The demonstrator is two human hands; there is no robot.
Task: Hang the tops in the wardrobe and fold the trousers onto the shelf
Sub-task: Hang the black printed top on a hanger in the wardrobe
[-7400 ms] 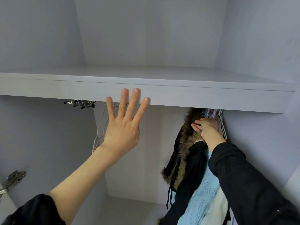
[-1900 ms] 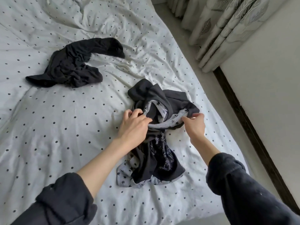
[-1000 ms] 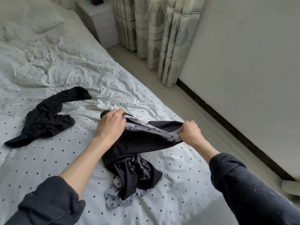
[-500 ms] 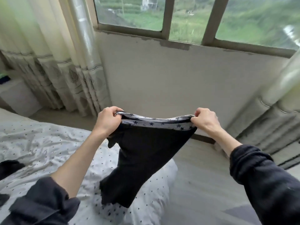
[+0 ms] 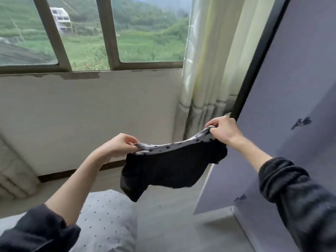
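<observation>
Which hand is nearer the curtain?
Right. The right hand sits just beside the curtain, overlapping its lower folds in view; the left hand is well off to its left.

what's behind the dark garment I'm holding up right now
Behind the dark garment, held by the left hand and right hand, show the wall, curtain and wardrobe door. It covers a stretch of floor and skirting.

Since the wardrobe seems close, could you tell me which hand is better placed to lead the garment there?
Probably the right hand: it grips the black garment's star-patterned band beside the lilac wardrobe door; the left hand is farther away.
</observation>
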